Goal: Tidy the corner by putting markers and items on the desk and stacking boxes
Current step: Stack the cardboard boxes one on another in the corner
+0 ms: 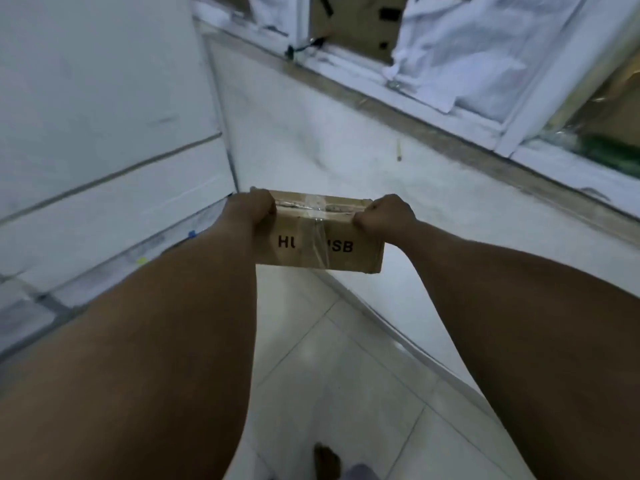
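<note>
**Taped carton held above a white desk**

A white desk surface [311, 133] fills the far view, with white tiled floor [346, 375] near. Above the desk's near edge, a small brown cardboard box [332, 251], sealed with clear tape, lies with its long axis left to right, its printed side facing the camera. The left hand [251, 209] grips its left end, the right hand [389, 213] its right end, fingers curled over the top.

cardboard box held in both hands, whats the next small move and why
Probably lower the cardboard box onto the white surface just beyond it. The left hand and right hand grip its top ends, and it appears to hang above the floor.
</note>
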